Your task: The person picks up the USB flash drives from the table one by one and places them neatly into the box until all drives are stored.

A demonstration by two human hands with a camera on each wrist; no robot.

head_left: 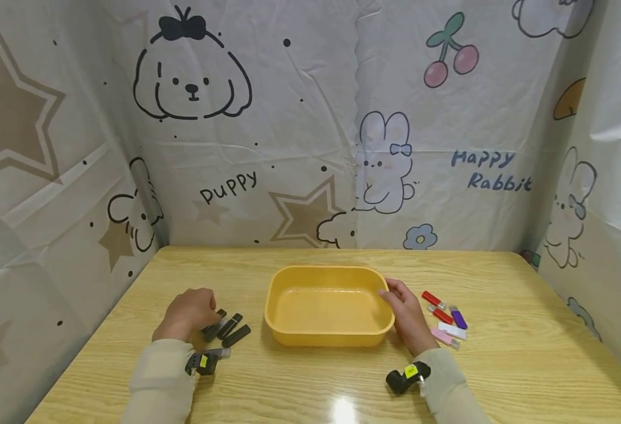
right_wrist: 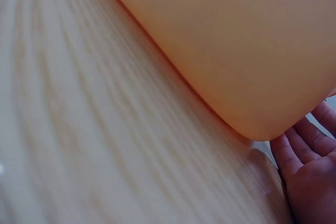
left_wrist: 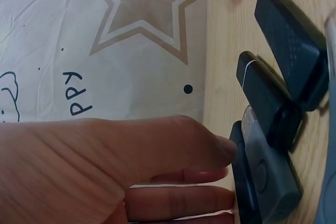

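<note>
My left hand (head_left: 188, 312) is over several dark USB flash drives on the left of the table. In the left wrist view, its thumb and fingertips are at the edge of a black USB drive (left_wrist: 242, 182), which lies beside a grey one (left_wrist: 270, 177); I see no clear grip. Two more black drives (left_wrist: 268, 98) (left_wrist: 294, 45) lie nearby. My right hand (head_left: 408, 315) holds the right rim of a yellow plastic basin (head_left: 329, 340), thumb on top and fingers against the outside. Nothing lies in the basin.
Right of my right hand lie colored USB drives: two red (head_left: 431, 299) (head_left: 443, 316), a purple (head_left: 458, 318), a white (head_left: 452, 330) and a pink (head_left: 445, 337). A grey drive (head_left: 219, 353) is near my left wrist. A printed cloth (head_left: 300, 147) walls the back and sides.
</note>
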